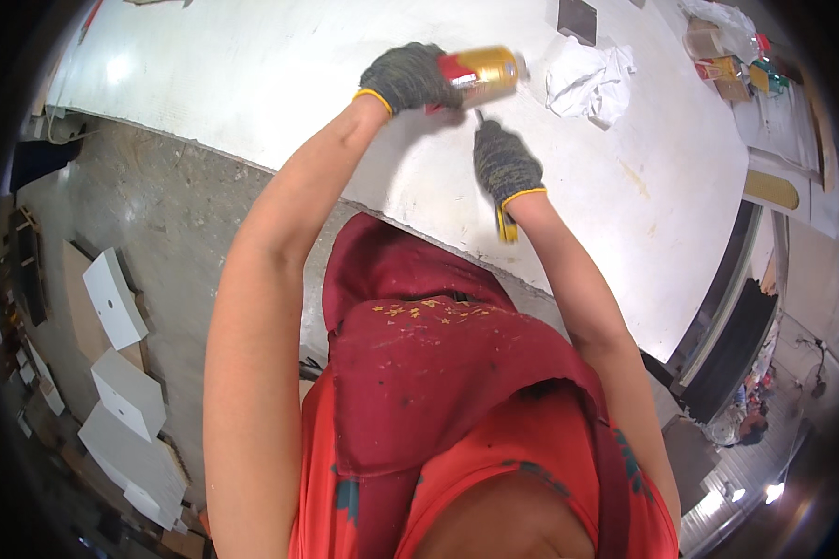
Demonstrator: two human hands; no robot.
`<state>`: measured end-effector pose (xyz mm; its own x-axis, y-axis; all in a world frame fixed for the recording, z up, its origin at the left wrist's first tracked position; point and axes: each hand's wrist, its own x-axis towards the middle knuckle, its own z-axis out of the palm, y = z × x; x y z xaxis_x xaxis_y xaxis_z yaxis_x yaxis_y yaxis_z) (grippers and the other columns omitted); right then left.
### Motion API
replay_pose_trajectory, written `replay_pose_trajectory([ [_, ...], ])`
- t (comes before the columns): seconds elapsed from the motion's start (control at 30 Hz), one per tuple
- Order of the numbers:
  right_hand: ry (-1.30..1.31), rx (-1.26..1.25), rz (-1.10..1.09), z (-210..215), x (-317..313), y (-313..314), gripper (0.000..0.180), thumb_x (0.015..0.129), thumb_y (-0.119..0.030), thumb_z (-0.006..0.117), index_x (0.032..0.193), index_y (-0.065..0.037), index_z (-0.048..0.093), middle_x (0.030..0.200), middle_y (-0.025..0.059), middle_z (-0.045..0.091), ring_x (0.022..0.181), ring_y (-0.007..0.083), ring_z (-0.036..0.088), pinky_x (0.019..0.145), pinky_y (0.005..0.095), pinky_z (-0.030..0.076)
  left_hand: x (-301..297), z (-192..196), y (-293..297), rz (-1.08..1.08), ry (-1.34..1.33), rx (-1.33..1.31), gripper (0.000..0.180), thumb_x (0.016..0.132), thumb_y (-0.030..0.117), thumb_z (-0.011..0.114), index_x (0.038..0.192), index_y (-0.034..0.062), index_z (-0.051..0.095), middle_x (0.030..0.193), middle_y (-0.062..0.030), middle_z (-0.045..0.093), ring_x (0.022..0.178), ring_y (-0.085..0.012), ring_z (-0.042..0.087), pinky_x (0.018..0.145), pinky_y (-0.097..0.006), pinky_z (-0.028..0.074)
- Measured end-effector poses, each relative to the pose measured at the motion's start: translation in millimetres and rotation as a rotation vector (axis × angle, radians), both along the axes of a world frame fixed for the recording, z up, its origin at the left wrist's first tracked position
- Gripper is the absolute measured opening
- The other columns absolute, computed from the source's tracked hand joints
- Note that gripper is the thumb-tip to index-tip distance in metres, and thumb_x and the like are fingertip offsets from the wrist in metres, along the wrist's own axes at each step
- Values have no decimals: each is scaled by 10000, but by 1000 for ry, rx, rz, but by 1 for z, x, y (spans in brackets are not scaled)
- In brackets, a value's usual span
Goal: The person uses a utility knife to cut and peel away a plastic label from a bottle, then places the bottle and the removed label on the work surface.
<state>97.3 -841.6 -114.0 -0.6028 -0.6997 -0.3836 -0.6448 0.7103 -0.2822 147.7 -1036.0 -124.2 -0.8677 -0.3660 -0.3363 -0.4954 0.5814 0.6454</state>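
My left hand, in a dark knitted glove with a yellow cuff, is closed round one end of a red and gold can. The can is tipped on its side above the white tabletop and slightly blurred. Below and to its right, my right hand, gloved alike, is closed on a slim tool with a yellow handle end. The tool's thin tip shows past my fingers, close under the can; the glove hides its middle, so I cannot tell its exact kind. A crumpled white cloth lies right of the can.
A dark block rests behind the cloth. Bags and small packages crowd the far right, near a tan oval piece. White panels stand on the floor at left. The table's near edge runs slantwise before my maroon apron.
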Motion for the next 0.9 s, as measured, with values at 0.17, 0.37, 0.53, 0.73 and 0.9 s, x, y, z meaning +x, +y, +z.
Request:
replay_pose_trajectory([
  [0.17, -33, 14, 193, -26, -9, 27, 217, 826, -94, 535, 1020, -2, 565, 1011, 196, 588, 895, 327, 638, 757, 429, 517, -3, 3, -8, -92, -30, 82, 765, 530, 451, 817, 1164, 72, 619, 954, -135, 672, 827, -235, 653, 710, -333, 547],
  [0.37, 266, -12, 294, -18, -38, 49, 502, 841, -187, 561, 1302, -26, 443, 1226, 215, 493, 988, 335, 602, 844, 422, 505, 6, -2, -13, -22, 76, 25, 836, 614, 558, 779, 1282, 109, 554, 1187, -139, 587, 1038, -276, 604, 927, -352, 485],
  [0.53, 113, -113, 248, 11, -50, 1, 455, 850, -157, 525, 1274, -5, 463, 1259, 229, 514, 1021, 309, 608, 832, 415, 514, 8, 3, -6, -42, 178, -194, 809, 706, 610, 702, 1302, 90, 530, 1231, -152, 559, 1092, -285, 578, 950, -365, 472],
  [0.73, 190, -78, 277, 3, -51, -32, 360, 864, -113, 487, 1193, 31, 504, 1120, 236, 597, 983, 327, 626, 826, 417, 510, 16, -2, 16, 27, 353, -280, 846, 553, 398, 882, 1238, 69, 512, 1143, -137, 543, 1036, -278, 576, 917, -377, 482],
  [0.9, 207, -139, 331, -7, -58, -28, 345, 875, -114, 482, 1180, 44, 503, 1093, 238, 607, 970, 331, 630, 833, 420, 507, 17, -20, 21, 65, 487, -266, 720, 560, 344, 883, 1134, 70, 546, 1058, -122, 548, 968, -268, 579, 868, -369, 496],
])
